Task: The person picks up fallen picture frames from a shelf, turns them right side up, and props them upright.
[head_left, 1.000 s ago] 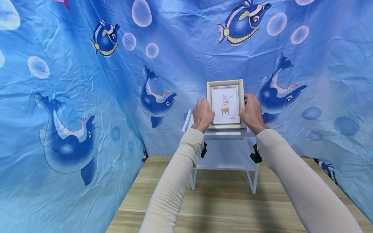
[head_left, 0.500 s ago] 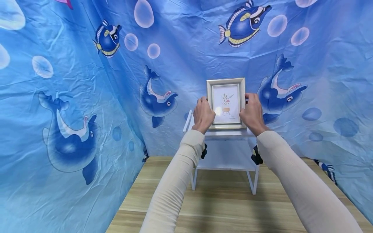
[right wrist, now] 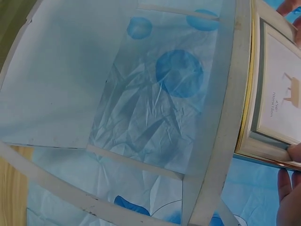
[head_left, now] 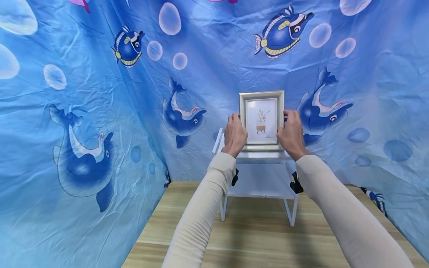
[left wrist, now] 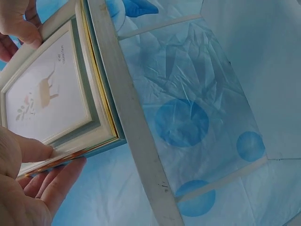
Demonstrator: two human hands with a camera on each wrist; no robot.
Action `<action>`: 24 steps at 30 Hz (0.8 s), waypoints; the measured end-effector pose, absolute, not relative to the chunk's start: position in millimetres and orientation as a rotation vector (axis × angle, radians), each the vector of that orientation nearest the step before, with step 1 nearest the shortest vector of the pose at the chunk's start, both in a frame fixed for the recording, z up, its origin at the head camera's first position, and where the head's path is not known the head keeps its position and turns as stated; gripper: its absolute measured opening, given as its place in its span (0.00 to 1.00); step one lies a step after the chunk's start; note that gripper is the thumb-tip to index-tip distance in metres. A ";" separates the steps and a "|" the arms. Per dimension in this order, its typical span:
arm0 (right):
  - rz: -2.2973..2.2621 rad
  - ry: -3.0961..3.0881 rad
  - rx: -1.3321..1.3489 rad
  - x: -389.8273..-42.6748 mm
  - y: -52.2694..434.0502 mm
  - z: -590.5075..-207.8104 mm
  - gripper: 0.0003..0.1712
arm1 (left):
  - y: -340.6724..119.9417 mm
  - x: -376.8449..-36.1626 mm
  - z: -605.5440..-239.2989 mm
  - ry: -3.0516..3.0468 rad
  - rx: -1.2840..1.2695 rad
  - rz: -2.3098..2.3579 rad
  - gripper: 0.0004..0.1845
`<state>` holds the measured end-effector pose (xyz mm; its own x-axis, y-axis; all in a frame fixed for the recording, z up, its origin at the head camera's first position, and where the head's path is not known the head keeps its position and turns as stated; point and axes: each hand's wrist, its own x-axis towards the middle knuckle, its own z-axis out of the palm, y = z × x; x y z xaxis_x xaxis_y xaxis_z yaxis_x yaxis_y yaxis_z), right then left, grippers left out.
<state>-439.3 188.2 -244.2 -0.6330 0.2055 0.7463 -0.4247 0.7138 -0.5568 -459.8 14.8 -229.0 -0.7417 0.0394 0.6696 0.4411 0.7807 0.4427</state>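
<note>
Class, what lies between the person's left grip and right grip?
The picture frame, its sides held by the left grip and right grip; the head view shows this.

On my feed the frame (head_left: 280, 123) looks smooth and satiny, with a glossy gold edge (left wrist: 106, 101); its print (head_left: 262, 123) looks like smooth paper. The worktop (head_left: 259, 155) reads as white-painted, its smooth rim (left wrist: 134, 113) scuffed. I see sleeves (head_left: 201, 208) of matt cloth, a thin, creased backdrop (head_left: 214, 67) with a sheen, and a smooth, wood-grain floor (head_left: 187, 230).
</note>
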 end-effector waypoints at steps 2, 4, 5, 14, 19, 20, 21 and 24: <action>0.923 -2.056 0.170 -439.1 188.2 -245.5 0.26 | 14.6 -458.8 -229.6 -2.301 -0.361 -0.798 0.17; 0.917 -2.059 0.168 -438.5 187.8 -246.2 0.26 | 14.5 -458.1 -230.1 -2.297 -0.363 -0.809 0.17; 0.915 -2.062 0.165 -438.1 187.8 -246.3 0.26 | 14.6 -457.8 -230.2 -2.296 -0.363 -0.815 0.17; 0.905 -2.064 0.149 -435.3 188.0 -244.1 0.26 | 16.1 -457.6 -231.9 -2.264 -0.363 -0.839 0.18; 0.895 -2.060 0.148 -435.6 188.7 -244.3 0.25 | 16.3 -457.6 -233.6 -2.251 -0.362 -0.834 0.18; 0.893 -2.059 0.147 -435.5 188.9 -244.3 0.24 | 16.5 -457.5 -234.0 -2.246 -0.364 -0.837 0.18; 0.891 -2.057 0.149 -435.4 189.0 -244.2 0.24 | 16.6 -457.4 -234.4 -2.242 -0.366 -0.839 0.17; 0.886 -2.050 0.151 -433.3 189.0 -243.3 0.24 | 17.3 -456.3 -234.7 -2.220 -0.380 -0.853 0.17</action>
